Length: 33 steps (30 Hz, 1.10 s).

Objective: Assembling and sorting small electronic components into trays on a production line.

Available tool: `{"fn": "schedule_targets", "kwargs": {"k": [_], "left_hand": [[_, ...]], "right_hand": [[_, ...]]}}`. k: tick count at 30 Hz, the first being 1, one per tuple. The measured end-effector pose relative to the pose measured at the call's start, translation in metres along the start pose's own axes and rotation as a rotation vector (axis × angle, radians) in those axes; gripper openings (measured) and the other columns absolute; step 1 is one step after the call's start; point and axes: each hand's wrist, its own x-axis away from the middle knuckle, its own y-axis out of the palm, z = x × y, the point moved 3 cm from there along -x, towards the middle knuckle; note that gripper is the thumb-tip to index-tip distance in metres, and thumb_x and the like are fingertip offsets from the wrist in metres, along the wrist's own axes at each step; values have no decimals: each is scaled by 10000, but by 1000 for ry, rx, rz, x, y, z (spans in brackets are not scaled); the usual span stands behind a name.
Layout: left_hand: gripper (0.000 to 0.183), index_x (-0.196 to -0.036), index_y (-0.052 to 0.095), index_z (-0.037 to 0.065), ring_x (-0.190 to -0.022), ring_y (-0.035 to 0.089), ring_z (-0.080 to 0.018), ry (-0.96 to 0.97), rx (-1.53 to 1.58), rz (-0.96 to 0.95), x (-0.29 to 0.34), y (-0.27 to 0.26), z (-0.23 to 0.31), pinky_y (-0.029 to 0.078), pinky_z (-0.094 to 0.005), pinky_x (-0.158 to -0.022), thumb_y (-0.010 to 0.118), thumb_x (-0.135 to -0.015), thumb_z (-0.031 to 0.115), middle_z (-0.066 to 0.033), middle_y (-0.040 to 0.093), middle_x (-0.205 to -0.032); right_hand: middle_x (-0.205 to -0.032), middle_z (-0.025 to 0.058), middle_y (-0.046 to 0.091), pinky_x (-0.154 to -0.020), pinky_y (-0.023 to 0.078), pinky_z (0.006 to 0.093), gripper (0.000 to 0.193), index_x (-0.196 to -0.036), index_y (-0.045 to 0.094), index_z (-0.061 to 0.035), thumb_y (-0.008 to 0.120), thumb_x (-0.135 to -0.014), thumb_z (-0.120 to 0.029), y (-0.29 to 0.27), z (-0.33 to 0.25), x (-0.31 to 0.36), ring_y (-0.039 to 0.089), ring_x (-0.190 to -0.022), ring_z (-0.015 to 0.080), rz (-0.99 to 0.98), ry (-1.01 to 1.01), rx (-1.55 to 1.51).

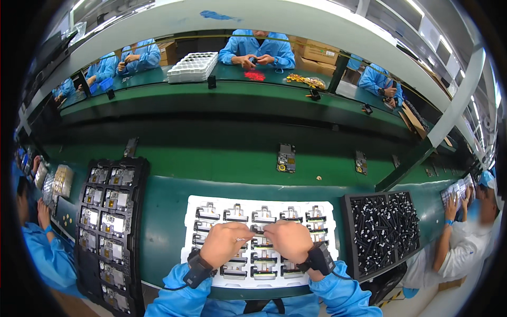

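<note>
ceiling tube lights [415, 7] shine brightly; straight edges bow, and the rim fades to black.

Green bench [165, 211]; white tray [248, 283], two black trays [348, 232]

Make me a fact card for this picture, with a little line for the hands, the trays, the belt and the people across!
Left hand: the left hand, fingertips pinched together over the white tray
Right hand: the right hand, fingertips close to the left ones; anything between them is too small to tell
Middle: white tray, filled with rows of small parts
Left side: black tray with circuit boards
Right side: black bin heaped with small black pieces
Green belt: several separate boards
Across: co-worker in blue, near red pieces
</note>
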Motion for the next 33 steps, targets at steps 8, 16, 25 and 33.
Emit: {"fn": "schedule_targets", "kwargs": {"k": [8, 16, 25, 33], "left_hand": [[136, -981, 812, 73, -852, 746, -295, -10, 61, 41, 3, -10, -2, 607, -378, -774, 776, -850, 79, -96, 769, -990], [124, -989, 811, 63, -850, 742, -303, -14, 72, 81, 3, -12, -6, 603, -382, -770, 761, -878, 80, -102, 765, -971], [174, -1027, 800, 49, -795, 720, -309, -66, -9, 78, 4, 0, -6, 587, -395, -720, 799, -881, 143, -101, 734, -896], [134, -935, 787, 65, -756, 696, -337, -62, -33, 56, 7, 2, -10, 563, -434, -684, 758, -912, 194, -101, 690, -859]], "right_hand": [[-839, 93, 705, -650, 578, 435, 154, -1021, 775, -127, 686, -953, -233, -16, -14, -5, 710, -742, 329, 29, -226, -19], [-789, 97, 673, -586, 569, 418, 73, -941, 711, -91, 663, -900, -127, -10, -26, 3, 707, -674, 309, 100, -180, 148], [-819, 79, 649, -584, 573, 410, 91, -927, 624, -75, 655, -848, -108, -5, -36, -1, 710, -717, 279, 78, -229, 246], [-861, 97, 701, -606, 587, 423, 173, -1050, 664, -63, 676, -897, -145, -9, -35, 0, 726, -711, 301, -20, -152, 210]]}}
